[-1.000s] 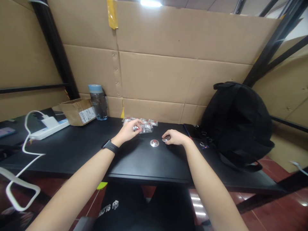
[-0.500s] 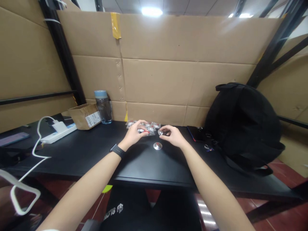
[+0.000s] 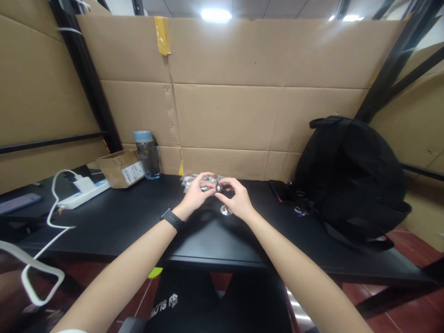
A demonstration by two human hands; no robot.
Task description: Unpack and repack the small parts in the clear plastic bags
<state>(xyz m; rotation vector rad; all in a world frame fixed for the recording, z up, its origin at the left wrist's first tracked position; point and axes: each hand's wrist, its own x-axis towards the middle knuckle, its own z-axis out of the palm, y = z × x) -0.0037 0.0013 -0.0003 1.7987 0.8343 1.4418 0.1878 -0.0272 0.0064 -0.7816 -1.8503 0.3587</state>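
Observation:
My left hand [image 3: 197,194] and my right hand [image 3: 236,200] meet above the middle of the black table [image 3: 114,217]. Their fingertips pinch together on a small round dark and silver part [image 3: 218,187]. A black watch [image 3: 171,219] is on my left wrist. Just under my right hand a round silver metal disc [image 3: 226,210] lies on the table. Behind my hands lies a pile of small clear plastic bags [image 3: 194,179] with silver and red pieces inside.
A blue-capped water bottle [image 3: 147,155] and an open cardboard box [image 3: 120,167] stand at the back left. A white power strip [image 3: 83,192] with a white cable lies further left. A black backpack [image 3: 350,178] fills the right side, with a dark phone [image 3: 282,192] beside it. Cardboard walls [image 3: 243,92] close the back.
Both hands lifted off the table and came together. The right hand carried its small part up from beside the disc, and the left hand left the bags to join it.

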